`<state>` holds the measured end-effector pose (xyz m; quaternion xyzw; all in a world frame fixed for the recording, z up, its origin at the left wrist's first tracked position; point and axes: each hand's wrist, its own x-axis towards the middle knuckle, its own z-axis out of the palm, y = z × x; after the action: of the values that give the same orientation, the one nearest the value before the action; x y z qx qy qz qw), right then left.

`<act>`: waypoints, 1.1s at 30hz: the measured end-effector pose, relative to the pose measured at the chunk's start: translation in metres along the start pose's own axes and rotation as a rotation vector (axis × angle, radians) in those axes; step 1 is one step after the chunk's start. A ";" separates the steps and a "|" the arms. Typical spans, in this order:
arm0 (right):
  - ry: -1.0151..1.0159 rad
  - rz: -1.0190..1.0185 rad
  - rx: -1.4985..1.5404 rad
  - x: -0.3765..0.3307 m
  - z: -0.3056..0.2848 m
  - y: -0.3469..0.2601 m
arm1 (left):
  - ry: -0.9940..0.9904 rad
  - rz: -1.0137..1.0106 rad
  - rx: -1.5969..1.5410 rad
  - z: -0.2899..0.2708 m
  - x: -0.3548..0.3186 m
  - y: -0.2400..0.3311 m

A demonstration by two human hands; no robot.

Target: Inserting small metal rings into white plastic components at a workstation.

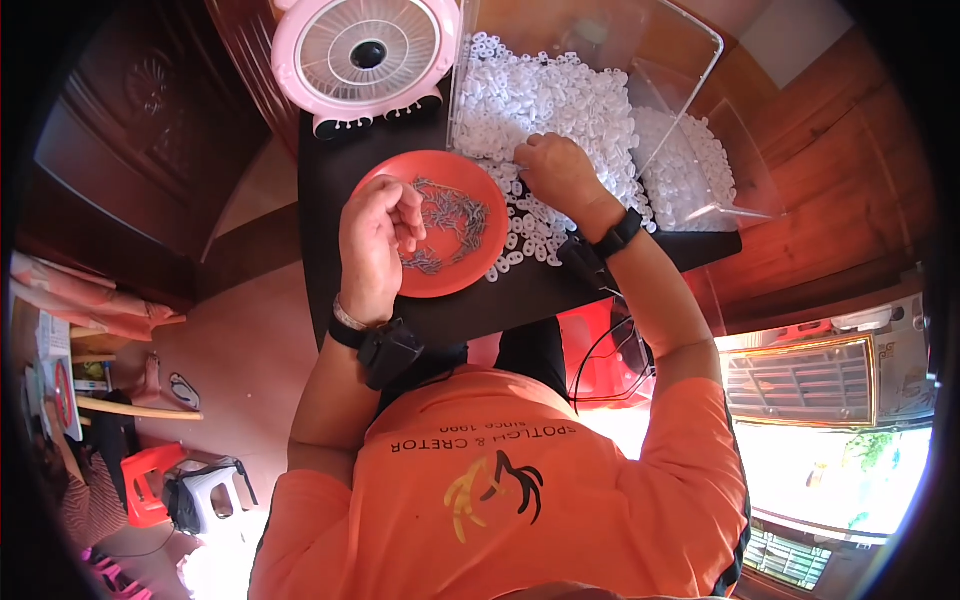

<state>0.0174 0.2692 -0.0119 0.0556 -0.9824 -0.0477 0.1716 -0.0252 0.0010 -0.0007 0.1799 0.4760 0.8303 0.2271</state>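
Note:
My left hand is over the left part of a round orange-red plate, fingers curled in toward the palm. What it holds, if anything, is hidden. On the plate lie many thin grey metal pins, like small nails or screws. My right hand reaches to the near edge of a big heap of small white plastic pieces, oval with holes. Its fingers are bent together, and their tips are too small to show what they grip. Loose white pieces lie between plate and right wrist.
A clear plastic bin lies around the heap, and more white pieces sit behind its clear wall at right. A pink desk fan stands at the dark table's far left. Black cables hang below the right forearm.

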 end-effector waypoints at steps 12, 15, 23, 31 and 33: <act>-0.071 0.291 0.590 0.003 -0.032 -0.002 | -0.022 -0.007 0.088 0.002 -0.003 0.000; -0.188 0.339 1.033 0.002 -0.044 -0.014 | -0.099 -0.073 0.192 0.005 -0.002 -0.001; -0.333 0.247 1.424 0.000 -0.073 -0.072 | -0.197 -0.070 0.214 0.010 -0.004 -0.008; -0.290 0.192 1.176 -0.001 -0.082 -0.082 | -0.216 0.038 0.359 0.014 -0.010 -0.007; -0.247 0.234 1.364 -0.005 -0.077 -0.081 | -0.213 0.008 0.324 0.016 -0.010 -0.004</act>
<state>0.0561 0.1843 0.0492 0.0391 -0.8050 0.5919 -0.0106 -0.0081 0.0086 0.0024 0.3027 0.5763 0.7199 0.2410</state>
